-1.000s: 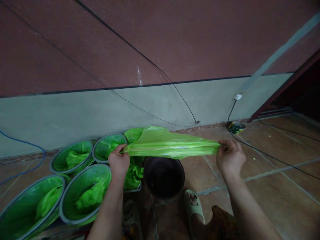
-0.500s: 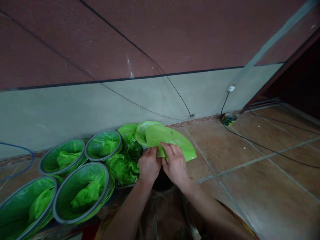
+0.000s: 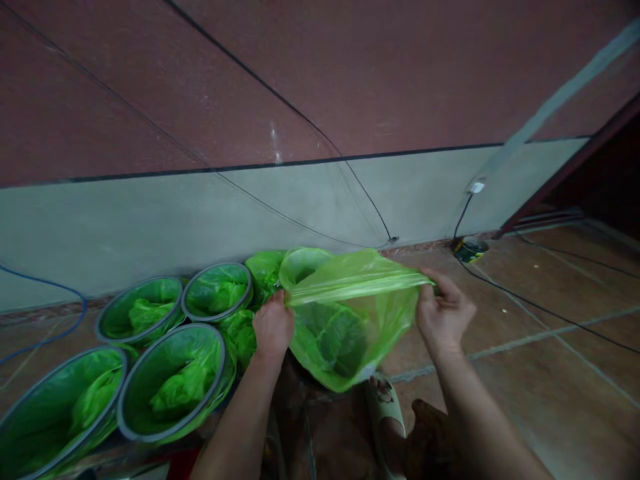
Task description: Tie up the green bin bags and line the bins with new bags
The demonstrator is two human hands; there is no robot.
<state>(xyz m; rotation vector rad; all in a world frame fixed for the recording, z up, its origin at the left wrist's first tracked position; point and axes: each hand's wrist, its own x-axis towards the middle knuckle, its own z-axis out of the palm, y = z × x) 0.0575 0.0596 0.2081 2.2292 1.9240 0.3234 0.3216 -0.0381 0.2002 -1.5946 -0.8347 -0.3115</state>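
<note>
Between my hands a thin green plastic bag (image 3: pixel 357 287) is stretched wide, its mouth pulled out sideways. My left hand (image 3: pixel 274 323) is closed on the left end of its edge. Gripping the right end is my right hand (image 3: pixel 444 310), well off to the right. The bag hangs over a dark, round container between my feet; its outline is mostly hidden. Just behind the bag stands a light green lined opening (image 3: pixel 304 262). To the left, crumpled green bags (image 3: pixel 240 337) lie beside my left hand.
Several grey-rimmed buckets (image 3: pixel 173 383) lined with green bags stand at the left. A dark tin (image 3: pixel 470 250) sits by the wall, with a black cable (image 3: pixel 540 303) on the tiles. A blue cable (image 3: pixel 75 323) loops at far left. My slipper (image 3: pixel 385 407) shows below.
My hands have moved from close together to wide apart, the right hand going farther right. The green bag, flat and folded before, is now spread open.
</note>
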